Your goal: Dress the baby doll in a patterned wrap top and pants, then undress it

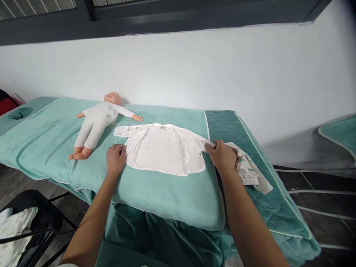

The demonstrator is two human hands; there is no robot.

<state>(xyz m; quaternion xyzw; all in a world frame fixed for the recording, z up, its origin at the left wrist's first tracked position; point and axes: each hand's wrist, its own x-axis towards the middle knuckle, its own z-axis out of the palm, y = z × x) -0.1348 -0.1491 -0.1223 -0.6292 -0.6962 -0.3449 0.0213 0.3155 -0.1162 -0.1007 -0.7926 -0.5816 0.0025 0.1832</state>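
A white baby shirt (164,148) lies spread flat on the light green cover, inner side up, its sleeves stretched out left and right. My right hand (222,155) pinches the end of the right-lying sleeve. At the shirt's left edge, below the other sleeve, my left hand (116,158) has its fingers curled, thumb and forefinger closed on the cloth's side. Just beyond my right hand is a crumpled printed baby garment (247,167), partly hidden by that hand. A baby doll (97,120) in a white bodysuit lies on its back, up and left of the shirt.
The light green cover (169,196) lies over a darker quilted bedspread (225,128) on a bed against a white wall. At lower left stands a black chair (41,207) with printed cloth (19,230) on it. Another green-covered surface (340,133) shows at far right.
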